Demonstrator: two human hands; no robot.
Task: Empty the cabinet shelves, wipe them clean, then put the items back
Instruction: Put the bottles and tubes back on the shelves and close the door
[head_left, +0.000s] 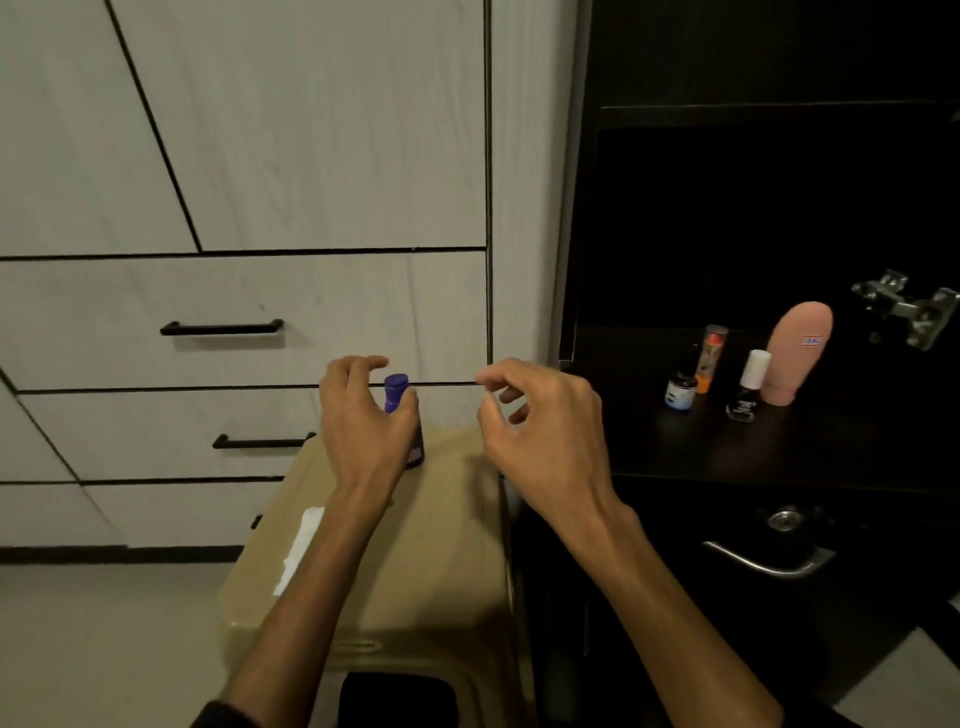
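Dim lighting; pale wood-grain drawer fronts (249, 312) with black bar handles (222, 327) fill the left, a dark open cabinet (779, 218) with a metal hinge (906, 306) stands right, a tan plastic stool (415, 545) sits on a light floor (104, 649) below

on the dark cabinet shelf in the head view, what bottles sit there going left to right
small dark bottle with blue label → orange tube → black nail polish bottle with white cap → pink tube standing on its cap
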